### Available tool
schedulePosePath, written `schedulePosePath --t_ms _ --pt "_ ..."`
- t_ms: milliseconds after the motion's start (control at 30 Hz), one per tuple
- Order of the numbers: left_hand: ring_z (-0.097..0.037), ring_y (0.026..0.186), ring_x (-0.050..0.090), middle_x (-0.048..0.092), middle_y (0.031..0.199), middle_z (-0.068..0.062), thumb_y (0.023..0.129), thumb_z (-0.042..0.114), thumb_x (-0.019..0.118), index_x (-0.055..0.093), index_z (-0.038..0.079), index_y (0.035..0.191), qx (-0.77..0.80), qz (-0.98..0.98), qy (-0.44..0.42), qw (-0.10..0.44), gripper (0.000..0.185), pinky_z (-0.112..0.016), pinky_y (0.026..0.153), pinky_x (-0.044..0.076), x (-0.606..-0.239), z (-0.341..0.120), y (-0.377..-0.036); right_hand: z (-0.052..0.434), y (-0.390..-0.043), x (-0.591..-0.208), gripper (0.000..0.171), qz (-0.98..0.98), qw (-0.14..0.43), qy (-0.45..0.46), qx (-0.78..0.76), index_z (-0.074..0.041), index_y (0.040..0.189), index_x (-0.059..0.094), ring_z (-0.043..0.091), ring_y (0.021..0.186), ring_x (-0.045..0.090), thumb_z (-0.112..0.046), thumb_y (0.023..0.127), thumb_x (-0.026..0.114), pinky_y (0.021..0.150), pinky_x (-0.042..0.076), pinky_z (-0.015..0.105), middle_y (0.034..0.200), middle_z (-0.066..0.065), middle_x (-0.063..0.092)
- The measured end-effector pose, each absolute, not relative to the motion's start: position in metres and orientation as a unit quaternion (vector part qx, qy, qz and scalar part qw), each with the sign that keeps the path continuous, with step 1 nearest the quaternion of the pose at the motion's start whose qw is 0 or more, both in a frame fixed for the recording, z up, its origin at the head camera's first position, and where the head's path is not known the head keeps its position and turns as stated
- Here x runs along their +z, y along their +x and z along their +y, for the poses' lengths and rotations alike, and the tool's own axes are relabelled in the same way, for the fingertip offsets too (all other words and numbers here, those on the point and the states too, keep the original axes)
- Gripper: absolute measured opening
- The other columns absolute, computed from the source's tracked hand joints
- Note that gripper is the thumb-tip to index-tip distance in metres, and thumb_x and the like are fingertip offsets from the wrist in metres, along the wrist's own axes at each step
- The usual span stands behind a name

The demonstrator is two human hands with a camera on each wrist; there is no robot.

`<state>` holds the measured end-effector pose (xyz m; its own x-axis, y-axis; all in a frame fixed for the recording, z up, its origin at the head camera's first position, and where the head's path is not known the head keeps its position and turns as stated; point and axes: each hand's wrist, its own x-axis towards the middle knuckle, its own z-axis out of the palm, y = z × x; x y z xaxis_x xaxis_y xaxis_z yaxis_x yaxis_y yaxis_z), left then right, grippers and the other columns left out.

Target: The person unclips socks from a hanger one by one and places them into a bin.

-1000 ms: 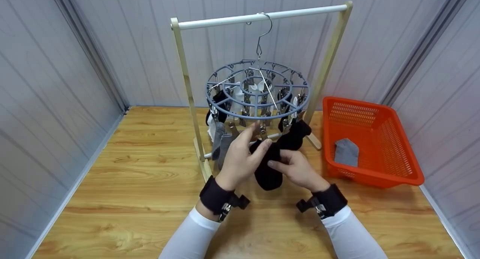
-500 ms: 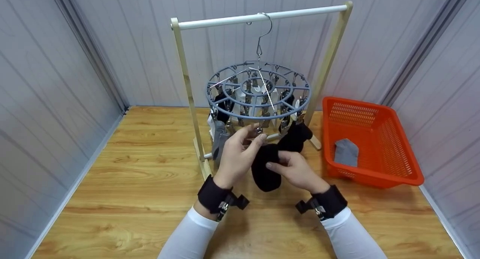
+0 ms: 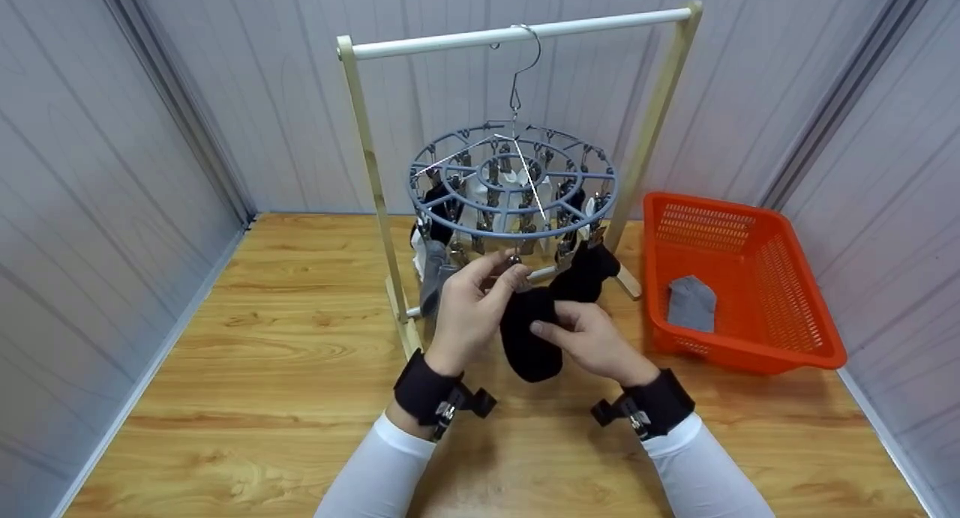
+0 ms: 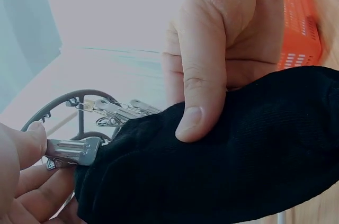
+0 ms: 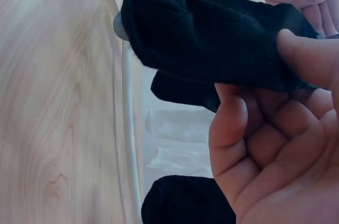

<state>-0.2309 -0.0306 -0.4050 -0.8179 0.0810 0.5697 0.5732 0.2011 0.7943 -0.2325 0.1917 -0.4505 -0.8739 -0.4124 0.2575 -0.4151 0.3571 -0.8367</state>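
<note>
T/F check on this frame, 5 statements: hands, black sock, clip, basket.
1. The right hand holds the black sock. True; the thumb presses it against the fingers.
2. The left hand rests flat on the floor. False; it is raised under the round clip hanger, its grip pinching a metal clip.
3. The orange basket holds a grey sock. True.
4. The hanger hangs by its hook from the white rail. True.
5. The basket stands to the left of the rack. False; it stands to the right.
</note>
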Motion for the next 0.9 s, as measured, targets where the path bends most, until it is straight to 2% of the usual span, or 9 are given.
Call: schedulePosePath --t_ms 133,267,533,700,900 --pt "-0.019 0.095 0.079 0.082 0.113 -0.009 0.108 0.02 0.076 0.078 -0.002 0.131 -0.591 -0.746 -0.216 0.215 0.031 -0.035 0.087 0.065 -0.405 -0.0303 -0.23 0.1917 -0.2332 -0.4514 0.021 -0.828 0.01 0.245 0.505 -0.01 0.091 0.073 0.012 0.073 0.053 -0.023 0.107 0.077 0.068 0.04 0.024 0.076 -0.007 0.05" --pt "-0.02 0.097 0.078 0.082 0.114 -0.01 0.108 0.02 0.077 0.08 -0.001 0.127 -0.591 -0.743 -0.219 0.225 0.029 -0.035 0.086 0.065 -0.4056 -0.03 -0.2303 0.1924 -0.2338 -0.4517 0.032 -0.827 0.024 0.243 0.506 -0.01 0.081 0.063 0.012 0.068 0.048 -0.022 0.107 0.078 0.065 0.036 0.024 0.072 -0.007 0.043" --pt "-0.02 0.096 0.076 0.08 0.112 -0.007 0.105 0.019 0.08 0.083 -0.002 0.123 -0.597 -0.732 -0.226 0.239 0.027 -0.032 0.082 0.065 -0.4056 -0.0291 -0.232 0.195 -0.233 -0.4489 0.044 -0.824 0.048 0.252 0.505 -0.011 0.074 0.05 0.011 0.064 0.042 -0.019 0.106 0.079 0.063 0.032 0.024 0.07 -0.008 0.036" --pt "-0.019 0.099 0.076 0.08 0.111 -0.006 0.105 0.021 0.08 0.083 -0.002 0.125 -0.593 -0.733 -0.224 0.246 0.03 -0.031 0.083 0.064 -0.4073 -0.0296 -0.2324 0.1971 -0.2322 -0.447 0.044 -0.823 0.053 0.254 0.505 -0.011 0.074 0.049 0.01 0.063 0.042 -0.019 0.107 0.078 0.063 0.033 0.024 0.07 -0.008 0.035" --pt "-0.02 0.1 0.075 0.08 0.113 -0.006 0.107 0.022 0.077 0.083 0.002 0.126 -0.585 -0.733 -0.234 0.257 0.028 -0.032 0.085 0.06 -0.4091 -0.0313 -0.2307 0.1997 -0.2333 -0.4447 0.037 -0.825 0.047 0.258 0.5 -0.011 0.079 0.057 0.01 0.062 0.044 -0.02 0.109 0.076 0.063 0.034 0.025 0.07 -0.009 0.037"
